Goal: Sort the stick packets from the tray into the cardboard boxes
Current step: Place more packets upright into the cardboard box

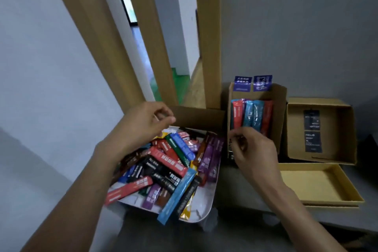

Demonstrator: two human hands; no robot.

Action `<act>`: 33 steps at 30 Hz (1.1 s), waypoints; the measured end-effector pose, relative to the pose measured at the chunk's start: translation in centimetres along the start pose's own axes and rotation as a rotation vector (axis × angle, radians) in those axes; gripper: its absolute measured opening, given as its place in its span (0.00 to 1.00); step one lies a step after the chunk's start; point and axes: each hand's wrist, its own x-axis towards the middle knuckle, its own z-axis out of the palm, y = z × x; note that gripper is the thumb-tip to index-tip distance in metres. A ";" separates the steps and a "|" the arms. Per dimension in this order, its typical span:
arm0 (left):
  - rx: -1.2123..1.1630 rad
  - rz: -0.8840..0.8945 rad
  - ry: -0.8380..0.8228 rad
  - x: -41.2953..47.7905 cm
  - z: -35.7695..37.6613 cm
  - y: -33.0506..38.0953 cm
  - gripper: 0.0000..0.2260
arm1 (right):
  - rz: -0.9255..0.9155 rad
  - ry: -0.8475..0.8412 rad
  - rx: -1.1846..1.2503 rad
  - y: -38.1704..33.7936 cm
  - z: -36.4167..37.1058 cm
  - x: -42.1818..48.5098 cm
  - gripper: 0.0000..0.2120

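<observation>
At the near edge of the table [227, 182] a white tray [206, 206] carries a loose heap of stick packets [169, 161] (red, black, purple, blue, green), and one light-blue packet [178, 196] overhangs its near rim. At the tray's right lies a shallow box [319, 186]. The left hand [143, 125] hovers over the tray's far left corner, fingers curled to the thumb; whether it holds anything cannot be told. The right hand [253, 149] is at the near end of a narrow box [279, 108], fingers curled against a row of packets [251, 114] inside; a pinch cannot be told. An open box [296, 129] with black labels [312, 131] sits at the far right
</observation>
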 end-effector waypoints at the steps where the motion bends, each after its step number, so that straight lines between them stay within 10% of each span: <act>1: 0.062 -0.035 -0.019 -0.4 0.1 -2.3 0.03 | -0.034 -0.037 0.014 -1.0 0.6 0.1 0.08; 10: 0.242 0.198 -0.319 -3.5 4.7 -9.9 0.11 | 0.073 -0.450 -0.295 -6.2 11.8 4.0 0.23; 22: 0.218 0.363 -0.178 -2.8 4.6 -11.4 0.13 | 0.366 -0.268 0.094 -5.5 12.8 6.1 0.21; 28: 0.274 0.185 -0.151 -7.3 0.7 -12.4 0.15 | 0.136 -0.100 0.466 -6.8 9.8 5.5 0.12; 33: 0.228 0.103 -0.182 -11.1 2.5 -13.0 0.12 | -0.149 -0.508 0.313 -7.5 8.3 4.3 0.05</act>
